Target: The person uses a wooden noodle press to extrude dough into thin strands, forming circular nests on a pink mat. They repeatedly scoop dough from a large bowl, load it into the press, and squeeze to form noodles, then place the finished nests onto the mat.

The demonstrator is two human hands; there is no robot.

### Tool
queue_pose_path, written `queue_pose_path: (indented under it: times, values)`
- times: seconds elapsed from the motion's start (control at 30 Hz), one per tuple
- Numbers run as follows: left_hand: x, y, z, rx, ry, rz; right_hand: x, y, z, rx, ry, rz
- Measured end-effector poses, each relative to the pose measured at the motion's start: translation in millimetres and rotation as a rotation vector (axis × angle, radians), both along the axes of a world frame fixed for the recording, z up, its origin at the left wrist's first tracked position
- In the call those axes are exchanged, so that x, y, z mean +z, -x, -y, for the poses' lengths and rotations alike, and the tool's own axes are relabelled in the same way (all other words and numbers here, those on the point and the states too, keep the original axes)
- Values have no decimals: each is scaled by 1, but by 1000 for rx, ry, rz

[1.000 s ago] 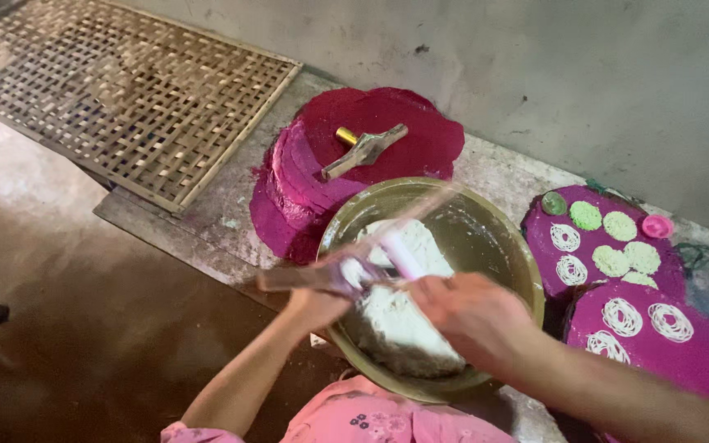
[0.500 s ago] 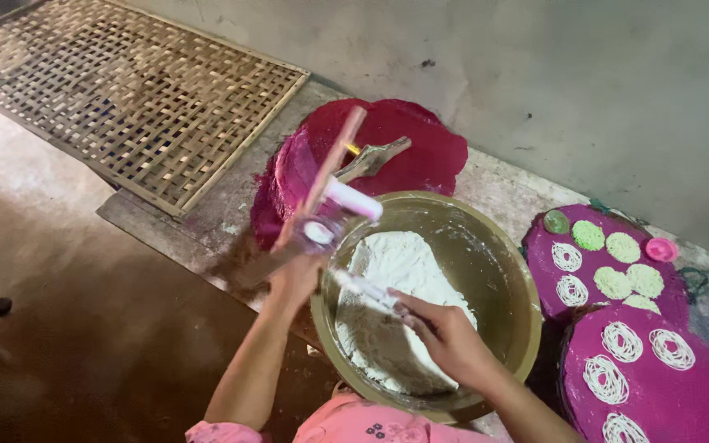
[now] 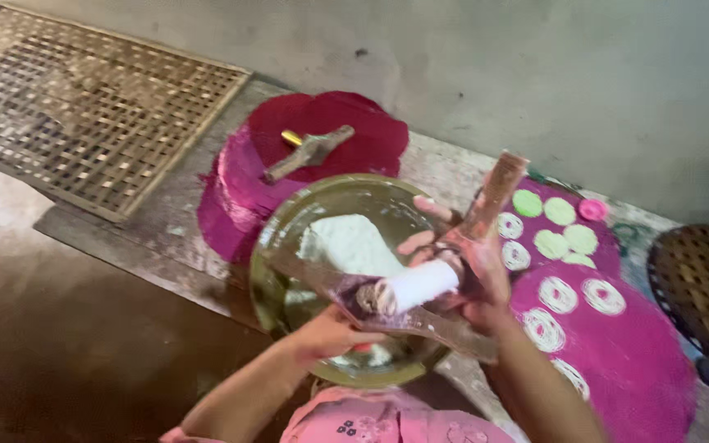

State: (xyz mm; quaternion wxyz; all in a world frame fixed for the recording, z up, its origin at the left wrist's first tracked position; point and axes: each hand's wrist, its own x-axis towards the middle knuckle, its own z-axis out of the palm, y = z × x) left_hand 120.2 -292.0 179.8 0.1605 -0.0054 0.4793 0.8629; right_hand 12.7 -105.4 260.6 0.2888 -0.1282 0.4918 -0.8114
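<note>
Above the round metal bowl, both hands grip a wooden press with a white cylinder at its middle. The right hand wraps around the cylinder and the upright wooden handle, fingers partly spread. The left hand is clenched on the lower wooden arm, its fingers mostly hidden beneath the tool. White dough lies in the bowl, partly covered by the press and hands. Motion blur smears the tool, so its joints are hard to make out. Behind the bowl, a second wooden tool rests on a magenta cloth. At right, pale spiral and green discs sit on magenta mats; the lowest is cut off by the arm. A woven bamboo tray lies at left.
</note>
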Motion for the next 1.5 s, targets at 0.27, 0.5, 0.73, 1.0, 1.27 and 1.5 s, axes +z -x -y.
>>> queue_pose_path:
  times: [0.27,0.5,0.73,1.0,1.27,1.5]
  values:
    - [27,-10,-104,-158,762,-269,21,-60,-152,-46,-277,-1680]
    - [-12,17,-210,-360,515,-620,-19,-74,-257,-133,-563,-1442]
    - [4,41,-276,-152,955,-374,-80,-48,-416,520,-537,-289]
    - [-150,38,-308,282,1114,-157,-132,-109,-498,-336,-439,-195]
    - [-184,120,-273,63,677,-27,-130,-117,-513,-459,-335,-191]
    - [-142,178,-288,106,1395,-295,-127,-88,-479,-140,-335,-95]
